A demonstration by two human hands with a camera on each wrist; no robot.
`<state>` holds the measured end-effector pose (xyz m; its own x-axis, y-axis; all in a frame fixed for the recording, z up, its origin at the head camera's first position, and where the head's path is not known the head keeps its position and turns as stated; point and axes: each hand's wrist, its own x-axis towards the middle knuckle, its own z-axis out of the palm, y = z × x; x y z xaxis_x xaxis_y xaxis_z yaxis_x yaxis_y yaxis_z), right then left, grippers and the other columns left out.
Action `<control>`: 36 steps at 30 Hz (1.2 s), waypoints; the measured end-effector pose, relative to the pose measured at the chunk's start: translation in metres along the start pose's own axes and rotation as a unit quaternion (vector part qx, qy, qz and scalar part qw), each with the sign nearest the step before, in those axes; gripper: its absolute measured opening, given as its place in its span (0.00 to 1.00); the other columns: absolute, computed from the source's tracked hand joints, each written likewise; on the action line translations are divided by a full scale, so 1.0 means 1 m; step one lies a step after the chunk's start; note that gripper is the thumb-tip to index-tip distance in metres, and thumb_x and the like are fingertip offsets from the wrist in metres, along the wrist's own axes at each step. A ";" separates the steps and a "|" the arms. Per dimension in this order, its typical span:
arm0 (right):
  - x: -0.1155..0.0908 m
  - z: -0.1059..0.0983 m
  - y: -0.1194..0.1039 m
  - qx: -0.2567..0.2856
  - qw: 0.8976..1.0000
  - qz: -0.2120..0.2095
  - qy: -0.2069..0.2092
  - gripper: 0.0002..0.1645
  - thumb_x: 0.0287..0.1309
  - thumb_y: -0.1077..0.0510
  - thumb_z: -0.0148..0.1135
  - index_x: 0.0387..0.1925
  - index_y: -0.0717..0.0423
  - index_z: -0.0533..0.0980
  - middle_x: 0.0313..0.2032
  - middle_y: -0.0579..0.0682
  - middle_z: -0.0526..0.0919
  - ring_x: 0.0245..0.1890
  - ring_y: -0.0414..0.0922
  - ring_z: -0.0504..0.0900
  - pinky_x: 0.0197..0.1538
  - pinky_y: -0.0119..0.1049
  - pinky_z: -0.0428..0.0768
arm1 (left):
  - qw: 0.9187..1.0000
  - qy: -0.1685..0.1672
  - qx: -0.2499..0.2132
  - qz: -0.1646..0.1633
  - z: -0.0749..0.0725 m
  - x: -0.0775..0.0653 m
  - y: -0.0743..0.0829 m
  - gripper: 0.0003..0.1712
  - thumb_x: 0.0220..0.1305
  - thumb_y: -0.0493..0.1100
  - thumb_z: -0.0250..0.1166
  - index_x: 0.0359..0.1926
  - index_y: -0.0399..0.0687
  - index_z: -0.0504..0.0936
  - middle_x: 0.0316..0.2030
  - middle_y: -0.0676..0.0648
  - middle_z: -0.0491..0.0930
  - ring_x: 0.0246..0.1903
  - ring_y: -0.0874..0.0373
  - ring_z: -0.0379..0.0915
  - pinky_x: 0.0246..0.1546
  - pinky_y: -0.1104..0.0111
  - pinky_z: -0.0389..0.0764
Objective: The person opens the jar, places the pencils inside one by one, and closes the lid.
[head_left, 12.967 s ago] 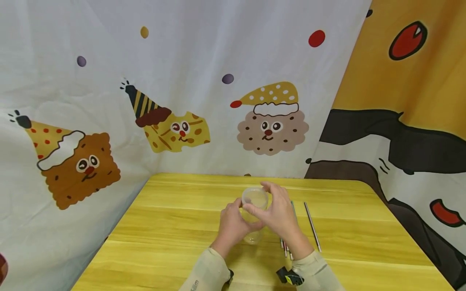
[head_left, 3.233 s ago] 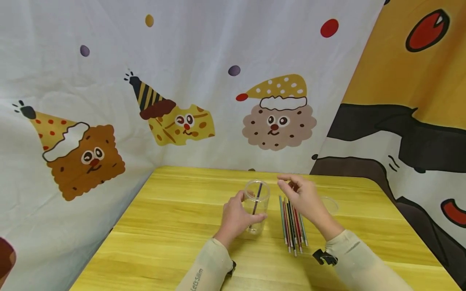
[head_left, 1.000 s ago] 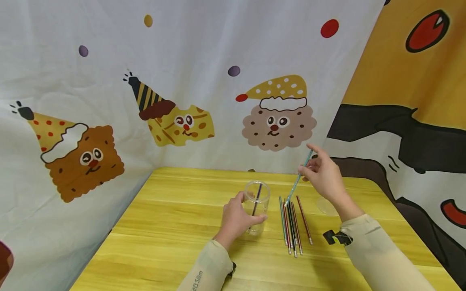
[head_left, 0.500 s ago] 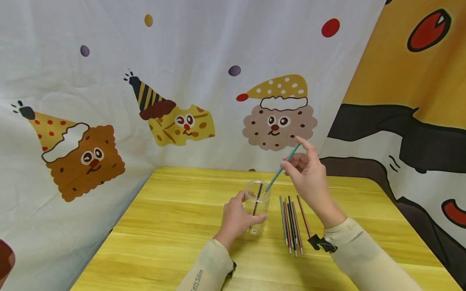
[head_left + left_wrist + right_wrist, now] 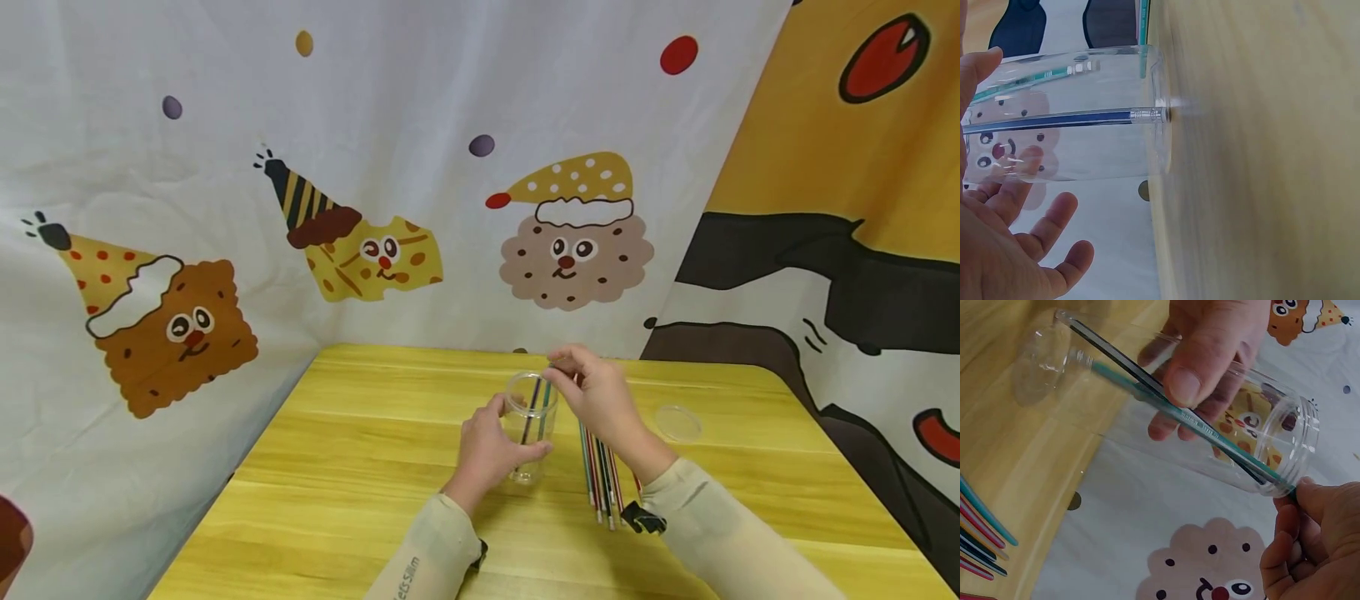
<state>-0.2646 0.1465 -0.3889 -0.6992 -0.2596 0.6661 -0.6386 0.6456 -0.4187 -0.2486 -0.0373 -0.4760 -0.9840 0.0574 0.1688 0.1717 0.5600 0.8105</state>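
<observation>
- Teal pencil (image 5: 1029,80) slanted inside the clear jar (image 5: 531,412), its ferrule end down but short of the base; the jar stood upright about midway between the table's (image 5: 360,467) left and right edges, in from the far edge.
- Right hand (image 5: 600,400) pinched the pencil's upper end at the rim. An early release, I judged, could have let it drop and knock the base or bounce aside.
- Left hand (image 5: 487,454) was wrapped around the jar, thumb on one side, fingers on the other. A loosened grip could have let a sideways push at the rim tip so light-looking a vessel.
- Dark blue pencil (image 5: 1066,119) leaned in the jar, its end at the base. The two crossed in the right wrist view, so they could have snagged; whether they touched, I could not tell.
- Loose pencils (image 5: 600,479) lay to the jar's right, under the right forearm's path. A low wrist strap (image 5: 645,518) could have swept them towards the table's near edge.
- Clear lid (image 5: 679,423) lay towards the far right corner. Being see-through and near the sleeve (image 5: 720,521), it could have been nudged unnoticed.
</observation>
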 end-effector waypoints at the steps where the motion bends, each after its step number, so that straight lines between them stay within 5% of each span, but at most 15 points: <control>1: 0.000 0.001 0.000 -0.003 1.000 0.004 -0.004 0.09 0.66 0.61 0.75 0.45 0.55 0.84 0.32 0.47 0.91 0.22 0.35 0.74 0.27 0.30 0.76 | 1.000 -0.001 -0.001 0.001 0.000 0.000 0.000 0.45 0.47 0.65 0.86 0.64 0.59 0.80 0.63 0.51 0.86 0.62 0.43 0.79 0.69 0.38 0.69; 10: -0.003 0.005 -0.008 -0.016 0.998 0.024 -0.049 0.04 0.66 0.56 0.76 0.36 0.49 0.86 0.30 0.42 0.88 0.30 0.39 0.81 0.32 0.32 0.79 | 1.000 -0.007 -0.004 -0.008 0.001 -0.002 -0.001 0.42 0.50 0.64 0.85 0.63 0.61 0.79 0.64 0.49 0.84 0.65 0.41 0.77 0.72 0.37 0.65; 16: -0.004 0.006 -0.012 -0.045 0.998 0.016 -0.049 0.05 0.66 0.54 0.75 0.35 0.50 0.88 0.38 0.47 0.92 0.38 0.45 0.87 0.38 0.40 0.86 | 1.000 -0.012 -0.003 -0.012 0.000 -0.003 0.000 0.43 0.50 0.66 0.85 0.64 0.62 0.79 0.66 0.47 0.82 0.67 0.40 0.75 0.73 0.36 0.65; 23: -0.003 0.005 -0.012 -0.046 0.997 0.022 -0.058 0.08 0.68 0.53 0.74 0.38 0.53 0.89 0.47 0.52 0.91 0.40 0.48 0.88 0.39 0.43 0.87 | 1.000 -0.011 -0.003 -0.021 0.000 -0.002 0.000 0.44 0.49 0.67 0.85 0.64 0.61 0.79 0.67 0.47 0.82 0.67 0.38 0.74 0.71 0.36 0.68; 36: -0.006 0.006 -0.008 -0.026 0.997 0.034 -0.068 0.10 0.71 0.52 0.72 0.47 0.52 0.88 0.47 0.50 0.91 0.38 0.44 0.84 0.36 0.35 0.82 | 1.000 -0.012 -0.009 -0.024 0.001 -0.002 -0.001 0.43 0.51 0.63 0.85 0.66 0.60 0.79 0.67 0.48 0.82 0.67 0.37 0.73 0.71 0.35 0.67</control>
<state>-0.2568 0.1386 -0.3930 -0.7794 -0.3069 0.5463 -0.5738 0.6999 -0.4254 -0.2466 -0.0374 -0.4778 -0.9919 0.0503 0.1164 0.1248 0.5485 0.8268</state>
